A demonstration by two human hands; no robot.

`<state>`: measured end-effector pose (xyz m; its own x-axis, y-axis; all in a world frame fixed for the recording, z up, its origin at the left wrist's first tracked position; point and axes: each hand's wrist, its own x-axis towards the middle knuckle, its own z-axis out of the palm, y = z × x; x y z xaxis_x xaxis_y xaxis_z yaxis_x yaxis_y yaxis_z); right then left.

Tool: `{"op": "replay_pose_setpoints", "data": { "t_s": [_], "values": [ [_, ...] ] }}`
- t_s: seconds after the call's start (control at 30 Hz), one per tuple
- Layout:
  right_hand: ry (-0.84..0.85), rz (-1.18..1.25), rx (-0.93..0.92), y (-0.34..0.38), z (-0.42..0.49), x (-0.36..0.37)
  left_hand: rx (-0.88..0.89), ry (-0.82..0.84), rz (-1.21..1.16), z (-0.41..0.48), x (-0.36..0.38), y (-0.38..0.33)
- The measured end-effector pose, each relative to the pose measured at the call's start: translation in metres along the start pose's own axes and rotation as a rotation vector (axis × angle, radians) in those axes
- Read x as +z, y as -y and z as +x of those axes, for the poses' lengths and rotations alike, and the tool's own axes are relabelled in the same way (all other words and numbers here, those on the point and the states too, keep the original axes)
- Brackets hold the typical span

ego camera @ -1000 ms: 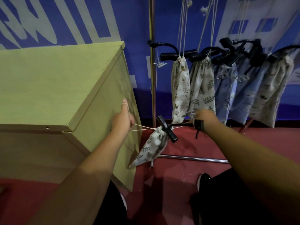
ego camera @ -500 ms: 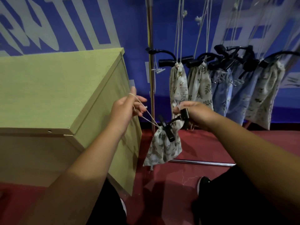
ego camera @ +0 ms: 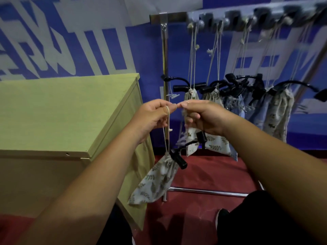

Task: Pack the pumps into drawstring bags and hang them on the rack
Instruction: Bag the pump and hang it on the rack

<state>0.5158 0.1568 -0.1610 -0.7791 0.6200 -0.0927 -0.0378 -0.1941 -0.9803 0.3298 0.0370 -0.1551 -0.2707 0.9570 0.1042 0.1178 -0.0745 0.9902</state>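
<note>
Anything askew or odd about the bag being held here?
The leaf-print bag, dangling from the drawstring pinched by the left hand and right hand, hangs tilted, its black pump handle and hose sticking out of the cinched mouth. Hung bags on the rack show the same, so likely intended.

Just right of the rack's pole [ego camera: 165, 68], the pump [ego camera: 178, 159] showed us only its black handle; the rest lay hidden inside the leaf-print bag [ego camera: 155, 183]. Farther right, the top bar [ego camera: 265, 15] was blurred and ran off the frame, its hooks [ego camera: 201, 23] uncountable. Our right hand [ego camera: 205, 117] covered parts of two hanging bags [ego camera: 215, 144]; whether it pinched the cord [ego camera: 168, 121], we could not tell. Left of the pole, the wooden box [ego camera: 62, 112] was cut off.
</note>
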Motion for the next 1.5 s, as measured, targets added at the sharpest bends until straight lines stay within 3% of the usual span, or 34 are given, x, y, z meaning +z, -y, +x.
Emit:
{"op": "replay_pose_setpoints", "data": {
  "t_s": [0.07,0.3,0.6,0.83,1.1,1.3,1.5],
  "values": [
    [0.077,-0.046,0.018,0.013,-0.002,0.01,-0.004,-0.019,-0.028,-0.001,0.0,-0.006],
    [0.105,-0.19,0.068,0.053,-0.008,0.046,0.022,-0.066,-0.005,-0.007,0.004,-0.038],
    [0.148,-0.303,0.067,0.078,-0.039,0.053,-0.092,0.104,0.048,-0.005,0.008,-0.06],
    [-0.074,-0.375,-0.038,0.084,-0.061,0.025,-0.124,0.139,0.021,0.003,0.03,-0.079],
    [-0.375,-0.586,-0.159,0.11,-0.108,-0.01,-0.09,0.292,0.323,0.007,0.07,-0.127],
    [-0.557,-0.439,-0.311,0.137,-0.137,-0.029,-0.017,0.289,0.305,0.013,0.115,-0.171],
    [-0.738,-0.446,-0.55,0.165,-0.166,-0.06,0.062,0.314,0.215,0.017,0.167,-0.213]
  ]
}}
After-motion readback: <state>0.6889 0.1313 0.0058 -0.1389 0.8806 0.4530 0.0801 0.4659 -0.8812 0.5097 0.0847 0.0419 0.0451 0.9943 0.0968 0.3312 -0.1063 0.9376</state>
